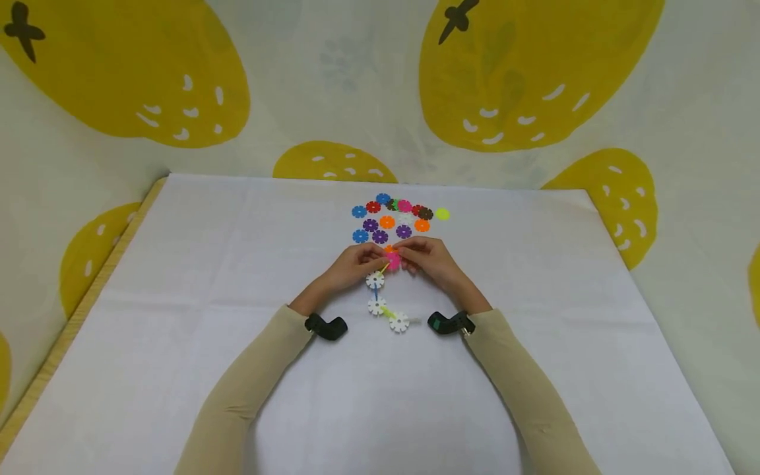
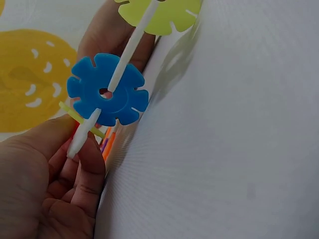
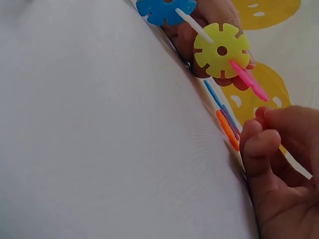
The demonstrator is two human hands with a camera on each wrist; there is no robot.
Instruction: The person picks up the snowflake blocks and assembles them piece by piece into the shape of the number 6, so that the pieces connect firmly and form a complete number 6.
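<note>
Fingertips of both hands meet over a chain of plastic discs and sticks near the middle of the white tablecloth [image 1: 534, 343].

Left hand [image 1: 354, 264]: fingers curled, thumb and forefinger pinching the chain at its far end. In the left wrist view the fingers [image 2: 82, 164] close around the tip of a white stick [image 2: 119, 69], which passes through the centre hole of a blue disc [image 2: 107, 89] just beyond the fingertips; a yellow-green disc [image 2: 162, 15] sits farther along the same stick.

Right hand [image 1: 430, 258]: fingers bent inward and bunched together. In the right wrist view the fingertips [image 3: 259, 139] lie just beside the end of a pink stick [image 3: 248, 79] that leads to the yellow-green disc [image 3: 222, 50]; whether they actually grip the stick cannot be told from this view.

Chain [image 1: 382, 293]: in the head view a pink disc [image 1: 394, 260] lies between the two sets of fingertips, with three white discs [image 1: 376, 306] trailing back toward the person, between the wrists, joined by short coloured sticks.

Loose discs [image 1: 388, 218]: a cluster of blue, red, purple, orange, pink and yellow pieces lying flat just beyond the hands.

Surroundings: wrist cameras [image 1: 326, 326] on both beige sleeves; wall cloth with yellow lemon shapes [image 1: 522, 66] behind the table.
</note>
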